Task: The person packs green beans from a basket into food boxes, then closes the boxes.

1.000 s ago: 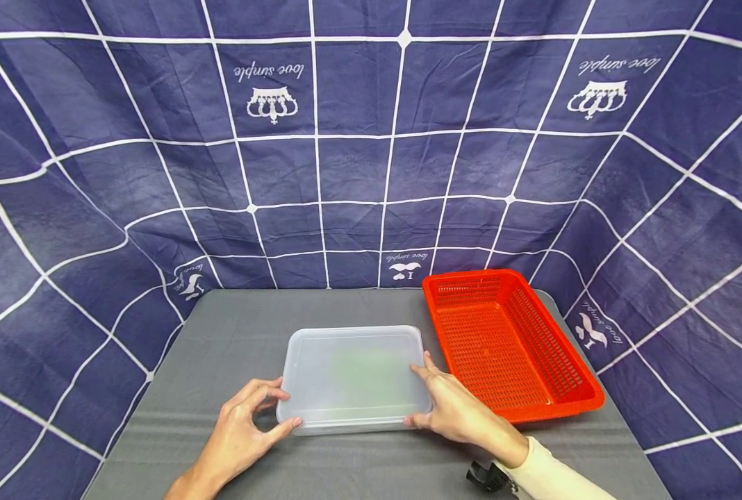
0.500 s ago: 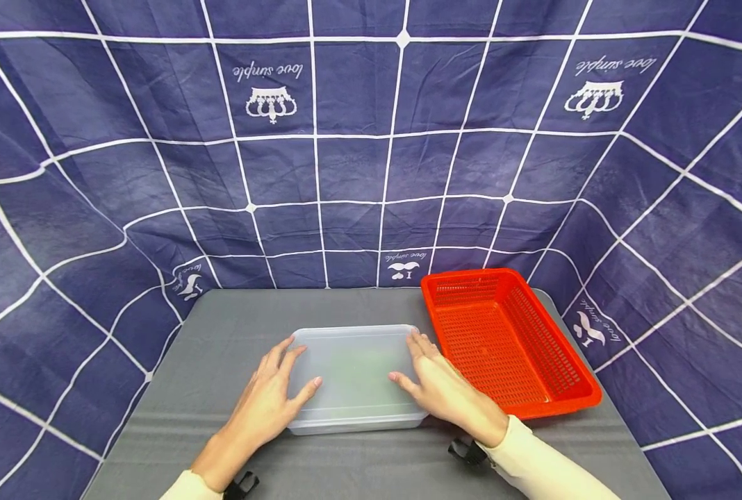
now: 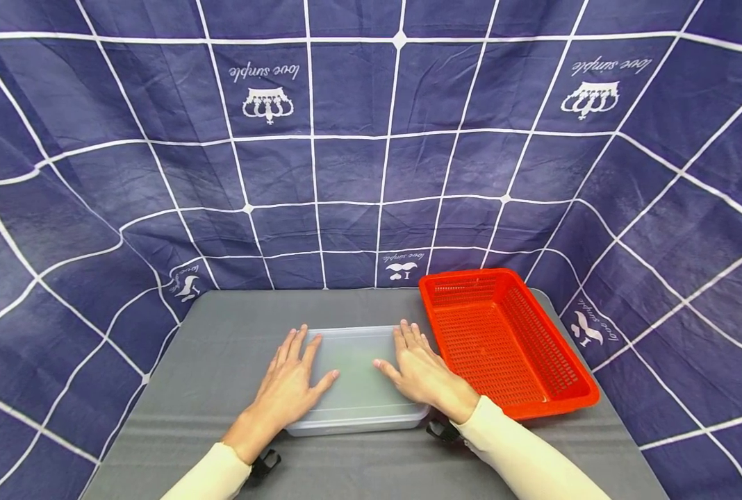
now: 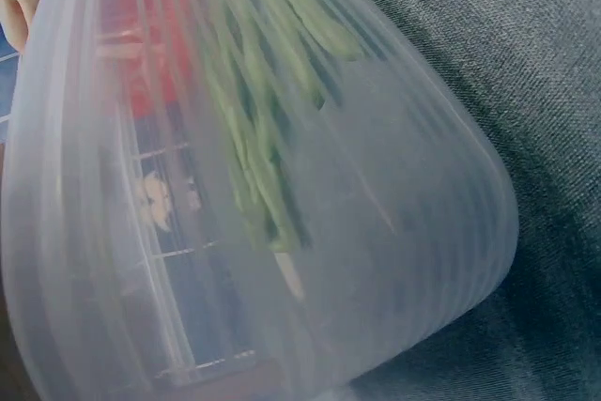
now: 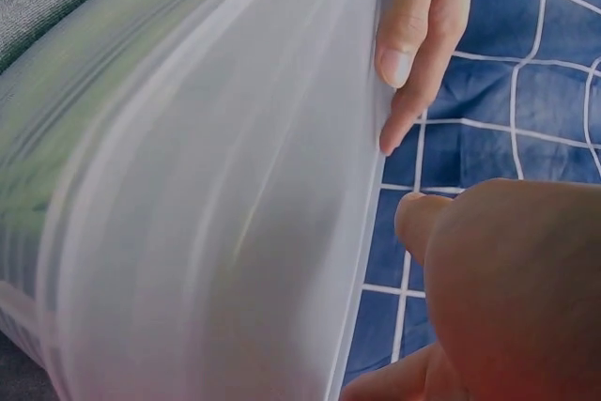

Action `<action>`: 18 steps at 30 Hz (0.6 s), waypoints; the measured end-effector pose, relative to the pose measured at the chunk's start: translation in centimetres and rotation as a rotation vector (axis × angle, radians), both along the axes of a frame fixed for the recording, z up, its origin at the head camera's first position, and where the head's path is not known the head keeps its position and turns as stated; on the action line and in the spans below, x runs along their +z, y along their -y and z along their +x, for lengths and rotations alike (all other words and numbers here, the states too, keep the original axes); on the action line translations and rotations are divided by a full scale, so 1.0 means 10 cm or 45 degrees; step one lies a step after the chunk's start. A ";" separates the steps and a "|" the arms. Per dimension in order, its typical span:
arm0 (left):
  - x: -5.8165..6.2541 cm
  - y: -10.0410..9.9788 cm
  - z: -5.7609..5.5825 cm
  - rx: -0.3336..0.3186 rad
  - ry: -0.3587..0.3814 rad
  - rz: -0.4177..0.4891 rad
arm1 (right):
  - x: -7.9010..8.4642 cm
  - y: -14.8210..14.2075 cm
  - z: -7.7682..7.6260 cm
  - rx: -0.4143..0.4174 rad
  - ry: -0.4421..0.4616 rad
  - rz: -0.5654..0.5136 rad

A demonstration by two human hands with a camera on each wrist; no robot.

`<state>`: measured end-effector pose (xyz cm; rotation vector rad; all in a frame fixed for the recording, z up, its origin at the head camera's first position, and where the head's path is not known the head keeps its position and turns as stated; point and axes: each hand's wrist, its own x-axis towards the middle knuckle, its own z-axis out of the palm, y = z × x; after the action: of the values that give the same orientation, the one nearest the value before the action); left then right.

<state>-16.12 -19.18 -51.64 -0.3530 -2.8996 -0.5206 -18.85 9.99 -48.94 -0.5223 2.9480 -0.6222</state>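
Note:
A clear plastic food container (image 3: pixel 358 417) with a frosted lid (image 3: pixel 355 378) lies flat on the grey cloth. Through its wall in the left wrist view, long green bean-like stalks (image 4: pixel 268 91) show inside. My left hand (image 3: pixel 288 385) lies spread over the lid's left side, fingers straight and pointing to the far edge. On the lid's right side my right hand (image 3: pixel 426 373) is spread likewise, its thumb pointing inward. In the right wrist view, the left hand (image 5: pixel 427 30) appears beyond the lid's edge, with part of the right hand (image 5: pixel 526 279) nearer.
A red perforated plastic basket (image 3: pixel 486 340) stands close to the container's right, by the right forearm. Grey cloth (image 3: pixel 221 347) covers the table. Blue checked fabric (image 3: pixel 352 167) hangs behind and on both sides.
Both hands have moved from gripping the container's side edges onto the top of the lid, their fingers now straighter and further inward. The container and basket have stayed in place.

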 end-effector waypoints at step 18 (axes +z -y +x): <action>-0.09 0.06 -0.03 0.007 -0.088 0.012 | -0.06 0.04 -0.02 0.030 -0.094 0.083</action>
<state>-16.43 -19.75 -52.58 -0.3543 -2.8299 -0.5101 -19.08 9.63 -49.55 -0.5851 3.0141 -0.5134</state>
